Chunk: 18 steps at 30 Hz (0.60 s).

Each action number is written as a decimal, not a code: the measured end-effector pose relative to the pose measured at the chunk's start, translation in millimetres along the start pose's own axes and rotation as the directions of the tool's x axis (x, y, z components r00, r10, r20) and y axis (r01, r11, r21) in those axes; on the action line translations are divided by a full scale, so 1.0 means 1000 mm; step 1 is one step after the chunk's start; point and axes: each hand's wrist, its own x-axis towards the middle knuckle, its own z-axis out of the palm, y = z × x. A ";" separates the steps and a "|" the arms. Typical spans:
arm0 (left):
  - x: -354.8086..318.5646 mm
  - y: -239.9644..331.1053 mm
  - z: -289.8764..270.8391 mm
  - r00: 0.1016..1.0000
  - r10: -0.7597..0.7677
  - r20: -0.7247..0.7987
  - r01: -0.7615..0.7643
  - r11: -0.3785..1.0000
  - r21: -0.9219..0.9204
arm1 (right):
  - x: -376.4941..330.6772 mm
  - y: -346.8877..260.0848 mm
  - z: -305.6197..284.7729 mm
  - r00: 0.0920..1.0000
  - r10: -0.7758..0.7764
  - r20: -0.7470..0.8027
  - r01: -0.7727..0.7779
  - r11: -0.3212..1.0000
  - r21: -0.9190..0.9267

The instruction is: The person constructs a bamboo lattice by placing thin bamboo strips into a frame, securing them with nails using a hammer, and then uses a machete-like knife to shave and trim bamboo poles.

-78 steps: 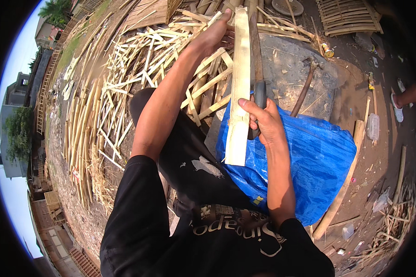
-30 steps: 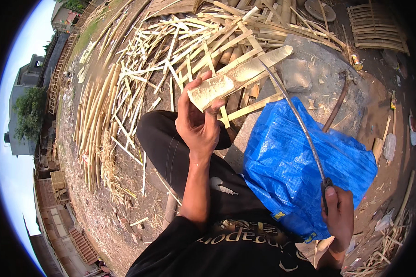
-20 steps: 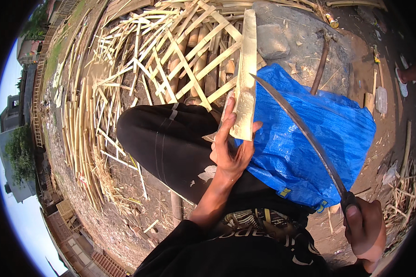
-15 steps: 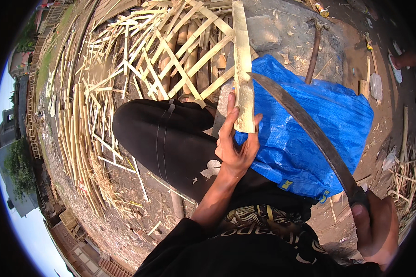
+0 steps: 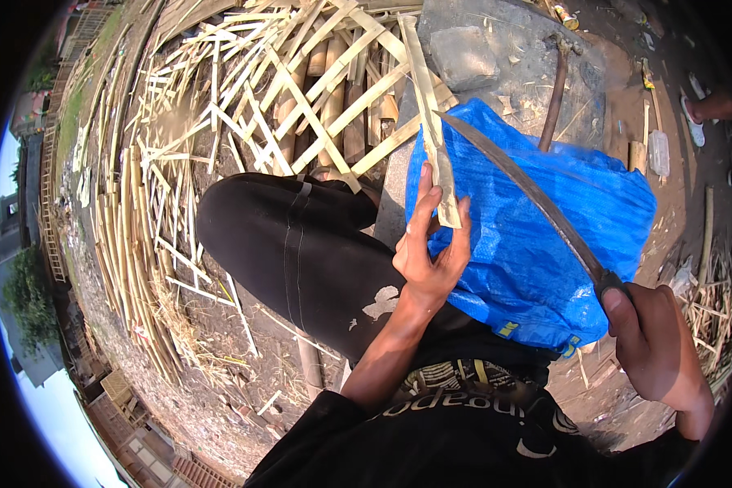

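Note:
My left hand (image 5: 433, 252) grips the near end of a split bamboo strip (image 5: 431, 122), fingers on both sides of it. The strip points away from me, its edge turned partly upward. In my right hand (image 5: 655, 337) is the dark handle of a long curved machete (image 5: 537, 195). The blade slants up and left, and its tip lies at the strip's right edge; whether it cuts into the strip I cannot tell. Beneath both, a blue plastic sheet (image 5: 537, 268) covers my right leg.
Crossed bamboo slats (image 5: 333, 89) lie in a lattice ahead, beside a grey stone slab (image 5: 516, 73). Several bamboo poles (image 5: 126, 260) are stacked at the left. A brown stick (image 5: 555, 98) stands beyond the sheet. Another person's foot (image 5: 695, 118) shows at far right.
The bamboo strip has turned from its broad face toward its edge and tilted, its near end shifting right. My right hand has moved up and left with the machete.

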 end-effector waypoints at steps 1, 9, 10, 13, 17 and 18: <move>0.000 -0.001 0.000 1.000 -0.014 0.003 0.014 1.000 -0.008 | 0.012 -0.009 -0.007 0.987 0.122 0.102 -0.131 0.988 0.083; 0.001 -0.004 0.002 0.985 -0.161 -0.058 0.162 0.987 0.009 | 0.045 -0.001 0.004 0.995 0.076 0.073 -0.082 0.993 0.084; 0.001 -0.004 0.001 0.981 -0.180 -0.072 0.181 0.983 0.014 | 0.046 0.003 0.008 0.999 0.035 0.017 -0.036 0.999 0.040; 0.002 -0.004 0.000 0.972 -0.212 -0.099 0.216 0.976 0.031 | 0.042 -0.001 0.006 0.999 0.043 -0.025 -0.046 0.989 -0.143; 0.000 -0.010 -0.008 0.953 -0.233 -0.192 0.242 0.970 0.026 | 0.024 -0.024 -0.015 0.982 0.180 0.062 -0.150 0.931 -0.332; 0.000 -0.010 -0.001 0.958 -0.227 -0.174 0.233 0.972 0.011 | 0.008 -0.022 -0.014 0.989 0.145 -0.022 -0.143 0.925 -0.353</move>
